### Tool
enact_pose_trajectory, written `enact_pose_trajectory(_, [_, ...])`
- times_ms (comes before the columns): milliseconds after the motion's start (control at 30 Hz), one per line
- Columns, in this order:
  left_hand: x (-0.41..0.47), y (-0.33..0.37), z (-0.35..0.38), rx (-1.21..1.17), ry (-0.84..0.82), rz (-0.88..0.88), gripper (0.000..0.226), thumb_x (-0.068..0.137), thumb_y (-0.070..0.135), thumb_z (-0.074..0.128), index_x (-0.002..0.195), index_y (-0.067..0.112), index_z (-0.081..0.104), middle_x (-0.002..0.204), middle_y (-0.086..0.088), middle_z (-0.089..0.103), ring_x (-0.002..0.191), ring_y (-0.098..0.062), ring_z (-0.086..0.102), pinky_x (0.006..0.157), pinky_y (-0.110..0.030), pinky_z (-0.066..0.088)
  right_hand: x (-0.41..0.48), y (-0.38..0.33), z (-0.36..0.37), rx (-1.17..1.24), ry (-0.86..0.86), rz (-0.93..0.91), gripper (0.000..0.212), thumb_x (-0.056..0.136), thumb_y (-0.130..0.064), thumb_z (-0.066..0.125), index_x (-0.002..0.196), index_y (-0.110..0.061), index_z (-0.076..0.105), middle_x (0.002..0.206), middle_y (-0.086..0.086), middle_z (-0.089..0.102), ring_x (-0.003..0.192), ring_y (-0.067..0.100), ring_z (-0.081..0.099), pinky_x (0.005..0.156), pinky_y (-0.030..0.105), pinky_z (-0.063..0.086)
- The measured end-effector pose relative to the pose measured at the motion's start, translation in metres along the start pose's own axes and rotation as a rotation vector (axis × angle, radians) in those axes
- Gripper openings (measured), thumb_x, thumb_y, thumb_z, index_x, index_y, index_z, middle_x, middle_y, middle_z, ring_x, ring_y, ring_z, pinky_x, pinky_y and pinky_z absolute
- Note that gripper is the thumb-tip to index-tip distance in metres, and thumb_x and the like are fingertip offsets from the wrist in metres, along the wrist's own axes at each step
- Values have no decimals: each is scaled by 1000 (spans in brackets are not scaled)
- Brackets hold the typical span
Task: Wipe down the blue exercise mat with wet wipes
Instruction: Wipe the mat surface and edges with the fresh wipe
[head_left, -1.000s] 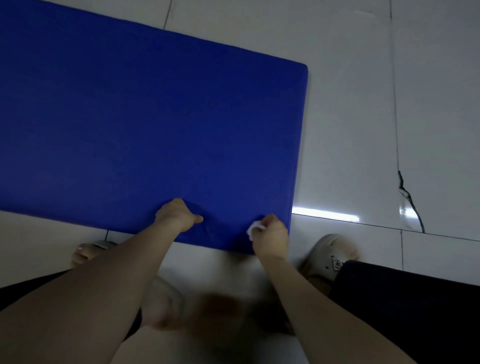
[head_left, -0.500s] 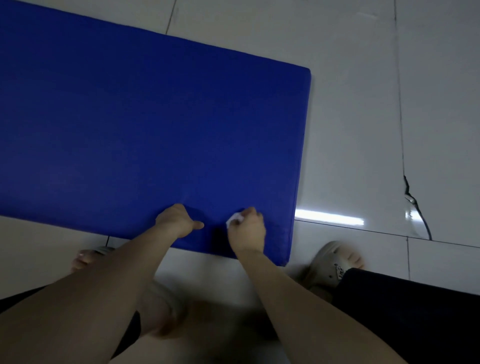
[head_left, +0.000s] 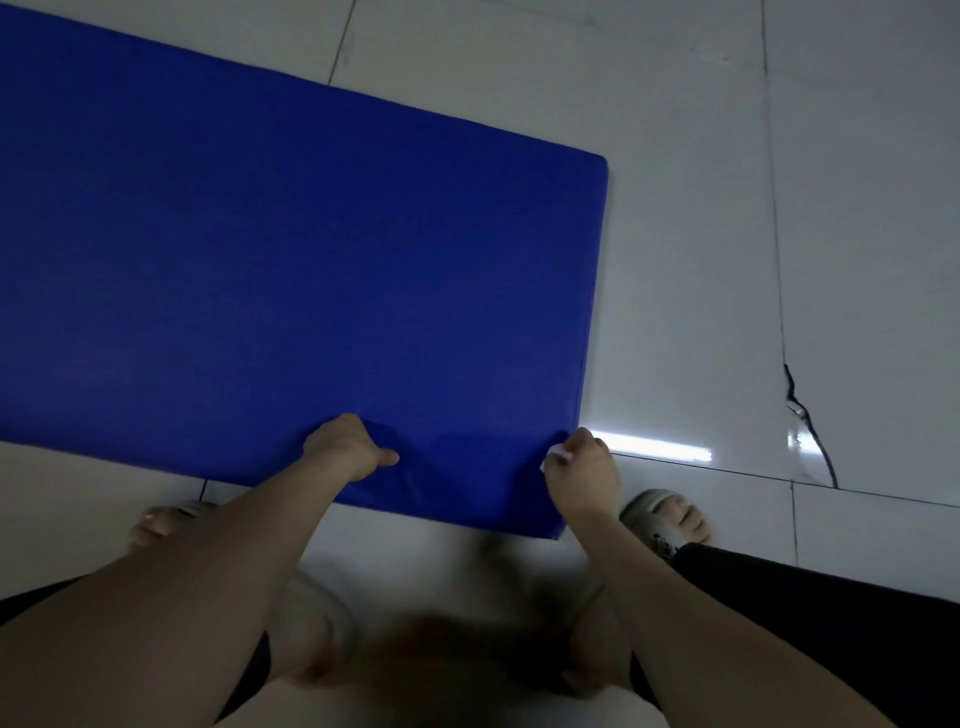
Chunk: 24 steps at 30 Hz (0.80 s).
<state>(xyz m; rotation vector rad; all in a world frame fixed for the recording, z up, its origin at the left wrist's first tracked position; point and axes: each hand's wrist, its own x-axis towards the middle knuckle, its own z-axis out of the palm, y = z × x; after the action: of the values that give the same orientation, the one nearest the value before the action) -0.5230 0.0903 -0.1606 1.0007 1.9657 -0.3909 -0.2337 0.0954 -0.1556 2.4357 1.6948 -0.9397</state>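
Closest to the camera, two bare forearms reach forward from the bottom edge, with a dark garment (head_left: 831, 639) covering the leg at lower right. Just beyond them a pale sandal (head_left: 652, 512) shows on the right foot, toes pointing away, and the toes of the left foot (head_left: 158, 519) peek out beside the left forearm. Both feet stand on the glossy tiled floor (head_left: 701, 260).

The left hand (head_left: 345, 447) rests on the near long edge of the blue exercise mat (head_left: 311, 249). Its fingers are curled under, gripping the cover, which puckers into folds around the knuckles, and the thumb sticks out to the right. The right hand (head_left: 582, 470) sits at the mat's near right corner, its fingers closed tight round a small crumpled white wet wipe (head_left: 558, 457) that pokes out on the thumb side and touches the mat's right edge.

The mat lies flat on the floor, running from that corner away to the left and out of view, with its far right corner rounded. To the right of it a bright strip of light (head_left: 654, 447) reflects off a tile, and farther right a dark jagged crack (head_left: 800, 415) runs down along a grout line
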Motion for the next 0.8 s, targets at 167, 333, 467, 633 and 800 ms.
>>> enact_pose_trajectory(167, [0, 1, -2, 22, 2, -20, 47, 84, 54, 75, 86, 19, 45, 89, 1, 56, 73, -14, 53, 64, -28, 46, 1, -25, 13, 114, 51, 19, 16, 100, -21, 46, 107, -8, 53, 109, 9, 54, 84, 25, 53, 73, 34, 44])
enact_pose_trajectory(333, [2, 1, -3, 51, 8, -31, 50, 84, 57, 75, 80, 20, 41, 86, 2, 53, 70, -13, 51, 63, -28, 44, -7, -88, 43, 110, -5, -145, 19, 103, -23, 46, 110, -7, 52, 109, 9, 51, 80, 22, 49, 69, 31, 39])
enact_pose_trajectory(467, [5, 2, -7, 56, -51, -44, 52, 78, 58, 79, 89, 15, 51, 81, -2, 59, 68, -16, 57, 58, -30, 47, -6, -130, 59, 64, -143, -355, 18, 100, -20, 47, 108, -6, 54, 112, 12, 53, 82, 27, 56, 68, 36, 48])
enact_pose_trajectory(633, [8, -3, -38, 154, -100, 8, 60, 68, 67, 80, 91, 18, 53, 81, -1, 69, 69, -16, 69, 67, -32, 58, 17, -104, 37, -32, -148, -364, 15, 100, -20, 49, 104, -7, 57, 109, 9, 56, 81, 26, 57, 64, 35, 48])
enact_pose_trajectory(800, [10, 20, -66, 308, 19, 131, 56, 68, 63, 83, 87, 22, 50, 87, 4, 60, 74, -13, 58, 57, -29, 44, 36, -33, -4, -70, -39, -162, 15, 96, -22, 51, 102, -9, 56, 107, 10, 58, 85, 30, 58, 68, 33, 41])
